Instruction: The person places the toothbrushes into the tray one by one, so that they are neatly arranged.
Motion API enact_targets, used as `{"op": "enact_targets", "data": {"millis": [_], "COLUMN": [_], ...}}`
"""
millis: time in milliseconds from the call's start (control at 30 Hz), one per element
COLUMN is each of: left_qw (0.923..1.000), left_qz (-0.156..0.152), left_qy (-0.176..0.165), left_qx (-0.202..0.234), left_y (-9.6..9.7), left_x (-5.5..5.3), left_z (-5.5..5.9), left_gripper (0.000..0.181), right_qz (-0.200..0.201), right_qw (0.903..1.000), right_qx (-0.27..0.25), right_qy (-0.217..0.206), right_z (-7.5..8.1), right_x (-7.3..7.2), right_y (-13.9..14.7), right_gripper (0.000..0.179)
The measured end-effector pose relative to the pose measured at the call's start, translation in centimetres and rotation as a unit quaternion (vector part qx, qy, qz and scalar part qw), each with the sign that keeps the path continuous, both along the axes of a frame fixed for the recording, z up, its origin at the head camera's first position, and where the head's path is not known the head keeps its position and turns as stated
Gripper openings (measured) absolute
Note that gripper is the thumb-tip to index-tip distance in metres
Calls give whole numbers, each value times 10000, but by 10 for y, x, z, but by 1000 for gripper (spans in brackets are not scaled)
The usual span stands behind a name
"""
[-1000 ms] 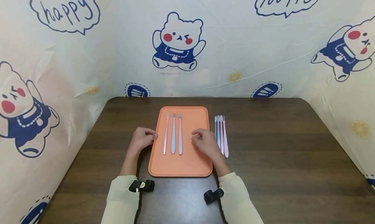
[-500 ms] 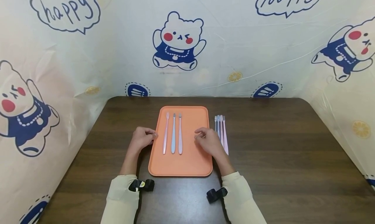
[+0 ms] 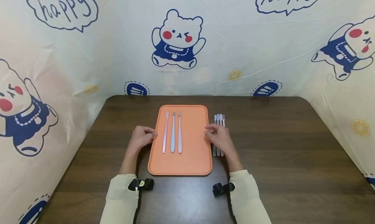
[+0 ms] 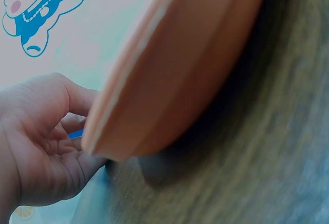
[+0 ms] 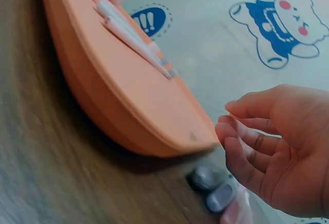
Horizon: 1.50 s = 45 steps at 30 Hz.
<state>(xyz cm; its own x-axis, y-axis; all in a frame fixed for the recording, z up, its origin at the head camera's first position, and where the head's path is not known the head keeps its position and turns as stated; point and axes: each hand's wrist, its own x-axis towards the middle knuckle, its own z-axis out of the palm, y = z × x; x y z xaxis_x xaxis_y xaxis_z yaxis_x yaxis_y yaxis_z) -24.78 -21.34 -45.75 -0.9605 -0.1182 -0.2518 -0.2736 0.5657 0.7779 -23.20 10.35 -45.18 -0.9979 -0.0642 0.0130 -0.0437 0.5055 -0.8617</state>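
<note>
An orange tray (image 3: 193,159) lies on the table, with three toothbrushes in a row on its left half: one pink (image 3: 165,133), one blue (image 3: 173,136), one lilac (image 3: 180,137). At the tray's left rim my left hand (image 3: 142,137) pinches the edge; the left wrist view shows the thumb over the rim (image 4: 128,85). My right hand (image 3: 219,138) hovers at the right rim, its fingers loosely bent and holding nothing. In the right wrist view a gap shows between these fingers (image 5: 247,147) and most of the tray. Several toothbrushes (image 3: 218,151) lie side by side right of the tray, partly hidden under this hand.
The dark wooden table (image 3: 278,159) extends on both sides of the tray. A white sheet (image 3: 234,38) printed with bears closes off the back and sides. A small black camera sits on each wrist.
My right hand has moved right, from above the tray to its right rim, over the toothbrushes beside it. My left hand stays at the left rim. The head view has shifted slightly.
</note>
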Motion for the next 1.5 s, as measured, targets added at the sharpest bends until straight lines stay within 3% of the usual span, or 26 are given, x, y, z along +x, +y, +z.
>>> {"op": "enact_targets", "data": {"millis": [567,933,1500], "left_qw": [9999,9998,9999], "left_qz": [0,-9,-37], "left_qy": [-165,-202,-79], "left_qx": [-28,6,87], "left_y": [0,1,1], "left_x": [-1,0,1], "left_z": [0,1,0], "left_gripper": [31,32,30], "right_qz": [-786,-686,-988], "right_qw": [9954,9810,9765], "right_qx": [125,606,782], "right_qy": [-536,-1710,-1746], "right_z": [-3,2,4], "right_x": [-2,4,4], "right_y": [61,73,68], "right_gripper": [32,34,23]}}
